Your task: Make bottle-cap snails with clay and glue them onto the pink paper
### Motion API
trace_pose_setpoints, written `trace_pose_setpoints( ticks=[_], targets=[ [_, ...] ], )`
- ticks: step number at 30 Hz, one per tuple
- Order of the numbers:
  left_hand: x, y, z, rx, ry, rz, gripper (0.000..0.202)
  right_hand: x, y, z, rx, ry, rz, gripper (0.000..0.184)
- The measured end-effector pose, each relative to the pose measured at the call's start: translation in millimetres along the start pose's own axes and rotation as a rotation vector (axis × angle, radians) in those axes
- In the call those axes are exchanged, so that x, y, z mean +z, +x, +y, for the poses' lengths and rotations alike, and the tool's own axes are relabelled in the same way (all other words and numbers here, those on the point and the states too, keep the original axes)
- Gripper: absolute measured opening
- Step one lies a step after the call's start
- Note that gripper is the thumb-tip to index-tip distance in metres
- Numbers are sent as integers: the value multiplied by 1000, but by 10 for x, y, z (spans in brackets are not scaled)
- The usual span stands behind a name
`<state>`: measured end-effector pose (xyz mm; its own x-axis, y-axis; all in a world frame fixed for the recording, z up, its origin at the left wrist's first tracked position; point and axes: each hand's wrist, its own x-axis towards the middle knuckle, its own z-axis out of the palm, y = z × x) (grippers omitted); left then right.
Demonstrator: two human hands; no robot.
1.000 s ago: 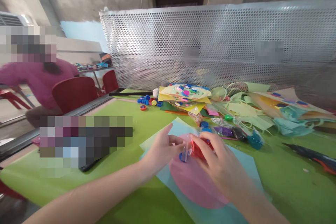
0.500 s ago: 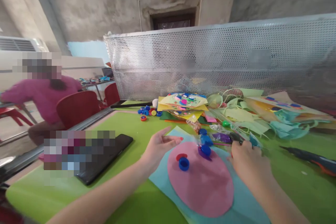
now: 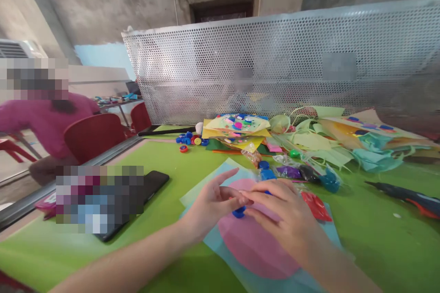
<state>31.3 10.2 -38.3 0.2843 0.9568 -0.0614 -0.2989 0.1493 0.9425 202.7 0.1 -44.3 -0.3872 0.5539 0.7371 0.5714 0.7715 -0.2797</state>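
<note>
Pink and flat, the oval (image 3: 261,249) lies on a pale blue sheet (image 3: 292,285) over the green surface (image 3: 371,233). Work on it looks early: a blue cap (image 3: 238,213) sits near its left edge, but most of what shows is bare; how much remains I cannot tell. Its long axis runs away from the person, far end leaning left. Left hand (image 3: 215,203) and right hand (image 3: 287,215) meet, fingertips bent, above the cap; whether either pinches something is hidden.
</note>
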Motion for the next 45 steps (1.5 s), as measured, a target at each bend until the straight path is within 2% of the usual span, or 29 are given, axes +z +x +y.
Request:
trace_pose_setpoints(
  ticks=[6, 13, 19, 26, 33, 39, 41, 45],
  targets=[
    [-8, -23, 1, -42, -36, -20, 85, -68, 50, -26, 5, 106, 37, 10],
    [-10, -14, 17, -94, -96, -23, 92, -73, 40, -28, -15, 28, 84, 10],
    [14, 2, 29, -175, -116, 65, 101, -55, 35, -4, -99, 15, 89, 13],
    [34, -7, 14, -143, -118, 90, 104, -34, 20, 1, -158, -55, 117, 18],
    [25, -7, -13, -136, -155, 75, 105, -26, 44, -13, -73, 79, 164, 12],
    [68, -53, -5, -9, -200, 4, 108, -46, 52, -91, -89, 129, 264, 14],
    [73, -74, 23, 23, -196, -14, 104, -71, 53, -113, -15, 160, 263, 14],
    [54, -75, 77, 8, -169, 67, 98, -139, 61, -94, 353, 335, 225, 12]
  ],
)
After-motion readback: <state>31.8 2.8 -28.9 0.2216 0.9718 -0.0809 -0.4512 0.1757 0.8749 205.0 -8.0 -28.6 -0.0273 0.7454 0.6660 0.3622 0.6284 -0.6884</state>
